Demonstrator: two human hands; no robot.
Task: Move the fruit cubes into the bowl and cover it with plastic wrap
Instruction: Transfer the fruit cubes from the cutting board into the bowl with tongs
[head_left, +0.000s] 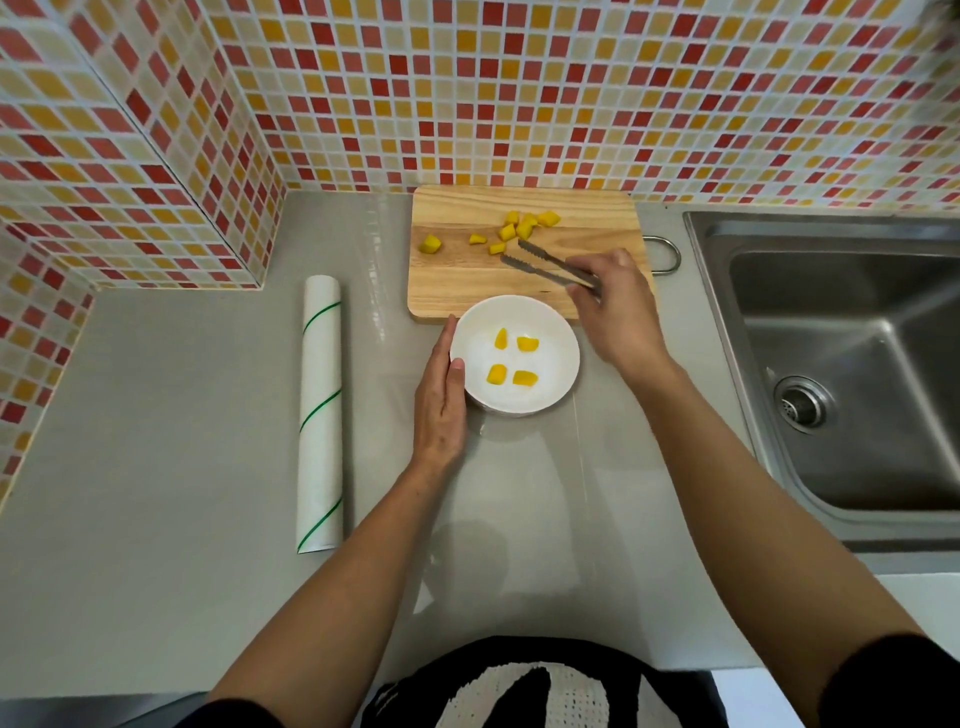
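A white bowl stands on the grey counter just in front of a wooden cutting board and holds several yellow fruit cubes. More yellow cubes lie scattered on the board's far half. My left hand rests against the bowl's left side, thumb on its rim. My right hand grips metal tongs whose serrated tips are apart, hovering over the board just short of the cubes with nothing between them. A white roll of plastic wrap with green stripes lies to the left.
A steel sink with a drain is set into the counter on the right. Mosaic tile walls stand behind and at the left, with a corner jutting out at the back left. A metal loop handle sticks out from the board's right edge.
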